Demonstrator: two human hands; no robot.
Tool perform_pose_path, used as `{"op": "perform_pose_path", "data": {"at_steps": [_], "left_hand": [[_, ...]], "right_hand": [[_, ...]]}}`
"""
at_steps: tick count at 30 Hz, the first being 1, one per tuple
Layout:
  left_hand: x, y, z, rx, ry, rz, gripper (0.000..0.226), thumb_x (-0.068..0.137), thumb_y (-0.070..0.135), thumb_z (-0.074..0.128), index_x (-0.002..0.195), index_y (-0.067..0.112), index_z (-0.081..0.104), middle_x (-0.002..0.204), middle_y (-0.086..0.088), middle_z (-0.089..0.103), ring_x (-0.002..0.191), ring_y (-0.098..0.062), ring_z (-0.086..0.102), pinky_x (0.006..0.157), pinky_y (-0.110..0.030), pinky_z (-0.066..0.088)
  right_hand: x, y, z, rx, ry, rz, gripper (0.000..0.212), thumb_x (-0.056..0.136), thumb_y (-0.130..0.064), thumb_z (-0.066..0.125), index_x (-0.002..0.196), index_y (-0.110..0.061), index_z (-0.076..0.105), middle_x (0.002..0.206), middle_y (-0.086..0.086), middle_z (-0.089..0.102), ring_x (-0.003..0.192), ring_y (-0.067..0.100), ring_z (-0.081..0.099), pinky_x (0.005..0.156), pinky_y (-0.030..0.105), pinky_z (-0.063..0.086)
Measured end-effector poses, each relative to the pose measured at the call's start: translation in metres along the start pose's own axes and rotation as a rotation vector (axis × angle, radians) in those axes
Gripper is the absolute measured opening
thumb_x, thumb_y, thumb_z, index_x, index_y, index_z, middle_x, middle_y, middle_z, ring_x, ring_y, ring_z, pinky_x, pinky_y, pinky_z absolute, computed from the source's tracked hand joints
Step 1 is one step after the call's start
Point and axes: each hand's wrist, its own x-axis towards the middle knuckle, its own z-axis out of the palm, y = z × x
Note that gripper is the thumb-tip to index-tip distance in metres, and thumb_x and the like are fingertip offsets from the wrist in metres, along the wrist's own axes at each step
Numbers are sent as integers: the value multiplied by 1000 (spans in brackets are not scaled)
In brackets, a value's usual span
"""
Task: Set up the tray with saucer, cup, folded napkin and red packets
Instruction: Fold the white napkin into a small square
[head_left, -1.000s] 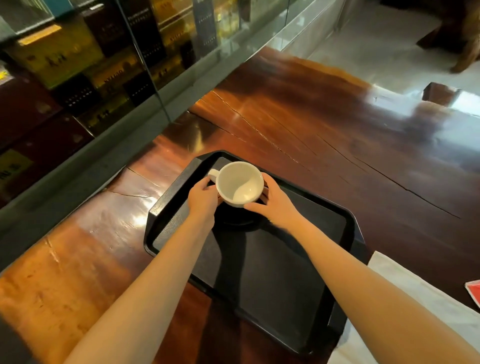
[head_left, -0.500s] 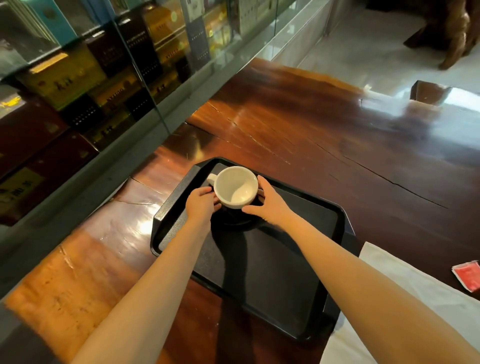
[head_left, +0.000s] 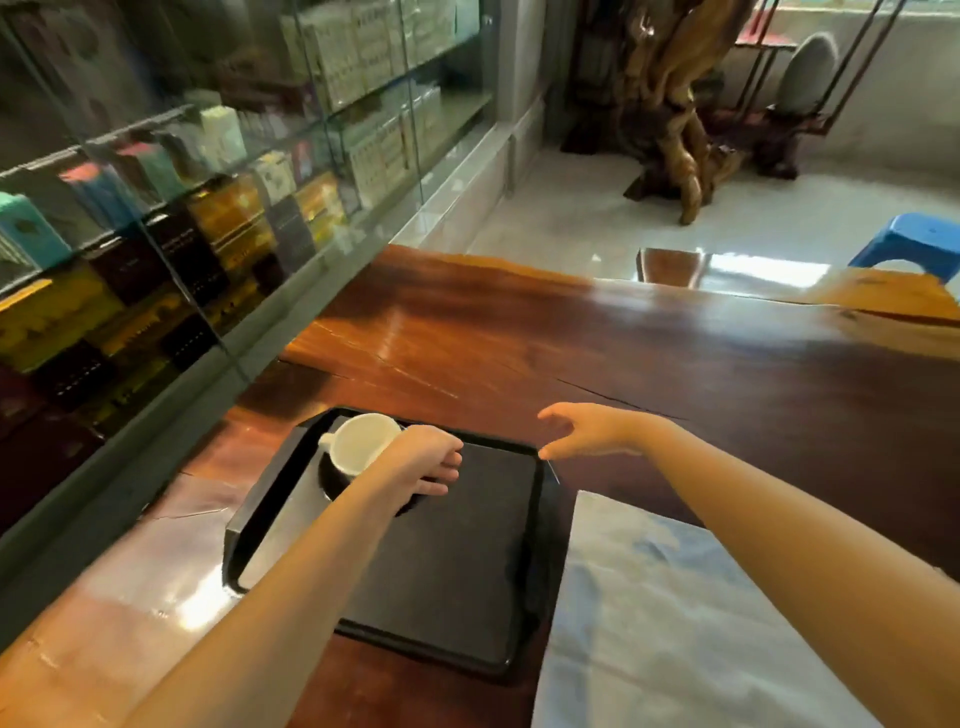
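A white cup (head_left: 358, 441) stands on a dark saucer (head_left: 331, 480) in the far left corner of the black tray (head_left: 457, 566). My left hand (head_left: 428, 462) hovers just right of the cup with fingers loosely curled, holding nothing. Farther right, my right hand (head_left: 587, 431) is stretched out with straight fingers over the wooden table (head_left: 675, 364), past the tray's far right corner. A white cloth napkin (head_left: 675, 623) lies flat on the table, right of the tray. No red packets are in view.
A glass display cabinet (head_left: 208, 234) full of boxes runs along the table's left side. Beyond the table's far edge are a blue stool (head_left: 914, 244) and a carved wooden stand (head_left: 675, 130) on the pale floor.
Both hands have let go of the cup, which now rests on the saucer. My right hand has swung right, off the tray. The view has tilted up and the red packet has left it.
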Motion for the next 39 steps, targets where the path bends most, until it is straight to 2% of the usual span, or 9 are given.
{"op": "perform_pose_path", "data": {"at_steps": [7, 11, 16, 19, 22, 26, 30, 33, 39], "left_hand": [[-26, 40, 112, 381, -41, 218, 24, 96, 15, 45, 114, 8, 58, 112, -11, 62, 98, -23, 61, 76, -31, 54], [-32, 35, 176, 605, -113, 323, 23, 95, 16, 43, 107, 10, 62, 104, -7, 62, 96, -24, 62, 77, -32, 54], [-38, 8, 251, 796, -219, 374, 26, 89, 14, 43, 100, 7, 66, 93, -8, 62, 76, -19, 55, 61, -28, 45], [-36, -23, 287, 913, -230, 430, 27, 83, 12, 44, 96, 6, 66, 104, -14, 68, 90, -27, 60, 70, -27, 43], [-33, -69, 311, 972, -239, 451, 34, 86, 16, 45, 117, 10, 59, 125, -14, 59, 113, -30, 55, 89, -31, 43], [-33, -140, 317, 1030, -157, 556, 29, 86, 23, 45, 112, 14, 57, 120, -11, 57, 110, -33, 53, 88, -41, 47], [-29, -197, 307, 1195, -98, 704, 53, 94, 40, 39, 143, 26, 27, 157, -5, 17, 144, -24, 14, 113, -48, 17], [-22, -215, 300, 1258, -98, 745, 59, 96, 51, 27, 148, 35, 5, 157, 6, -9, 146, -17, -9, 115, -50, -5], [-9, -214, 289, 1331, -32, 916, 62, 92, 57, 18, 146, 28, 20, 155, 3, 15, 143, -24, 13, 115, -53, 3]], "right_hand": [[-106, 73, -23, -74, 146, 157, 67, 87, -38, 60, 143, -16, 30, 146, 4, 39, 130, 20, 41, 107, 31, 32], [-158, 125, -15, -93, 174, 255, 62, 88, -36, 58, 141, -14, 34, 142, 4, 45, 126, 22, 45, 107, 35, 35], [-207, 194, 23, -78, 173, 359, 58, 89, -37, 56, 138, -12, 37, 141, 8, 44, 124, 26, 47, 104, 38, 39], [-220, 232, 61, -61, 177, 401, 61, 90, -37, 55, 141, -10, 34, 145, 9, 39, 129, 25, 42, 107, 34, 34], [-223, 261, 105, -64, 209, 401, 61, 91, -33, 54, 142, -9, 31, 148, 11, 34, 134, 27, 32, 110, 36, 28], [-219, 282, 169, -169, 272, 357, 65, 93, -36, 49, 146, -12, 21, 156, 8, 15, 142, 26, 13, 115, 40, 19], [-211, 288, 220, -214, 346, 351, 66, 95, -40, 41, 148, -14, 10, 158, 6, 0, 144, 26, 1, 117, 41, 7], [-211, 298, 235, -240, 410, 333, 66, 95, -43, 36, 148, -22, 4, 158, 0, -8, 145, 24, -8, 117, 41, -3], [-222, 331, 235, -358, 493, 310, 66, 95, -52, 27, 144, -27, -9, 153, -8, -14, 142, 16, -16, 116, 38, -11]]}}
